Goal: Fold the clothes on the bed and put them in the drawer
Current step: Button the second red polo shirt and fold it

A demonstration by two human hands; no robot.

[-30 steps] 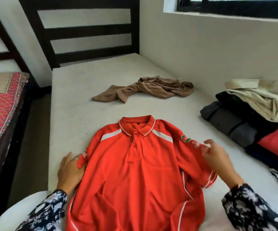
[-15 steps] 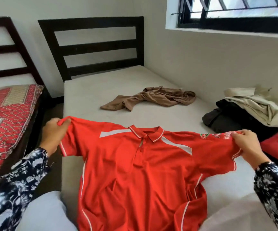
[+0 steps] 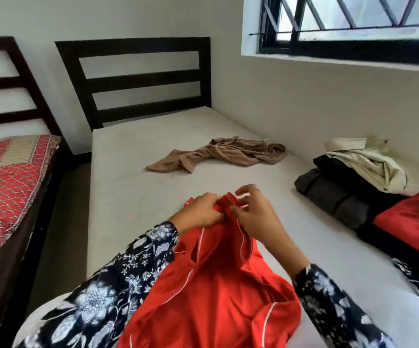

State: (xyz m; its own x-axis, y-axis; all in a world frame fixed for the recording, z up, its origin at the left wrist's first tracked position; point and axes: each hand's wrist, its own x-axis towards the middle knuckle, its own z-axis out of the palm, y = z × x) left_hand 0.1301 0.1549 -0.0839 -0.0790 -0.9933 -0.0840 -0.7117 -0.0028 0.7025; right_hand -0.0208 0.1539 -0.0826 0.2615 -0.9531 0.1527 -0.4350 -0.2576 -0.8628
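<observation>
A red polo shirt (image 3: 213, 292) with white piping hangs folded lengthwise over the near part of the white bed (image 3: 138, 187). My left hand (image 3: 201, 212) and my right hand (image 3: 253, 217) meet at its top, both pinching the sleeve ends together above the mattress. A crumpled brown garment (image 3: 223, 154) lies farther up the bed. At the right edge sits a pile of clothes: a cream piece (image 3: 369, 164) on top of dark ones (image 3: 334, 194), with a red piece (image 3: 412, 222) nearest me. No drawer is in view.
A dark slatted headboard (image 3: 138, 79) stands at the bed's far end. A second bed with a red patterned quilt (image 3: 10, 177) lies to the left across a narrow floor gap. The wall and a barred window (image 3: 354, 23) run along the right.
The shirt was lying flat, then lifted and spread wide by its sleeves. Now my hands have come together in the middle, doubling the shirt lengthwise.
</observation>
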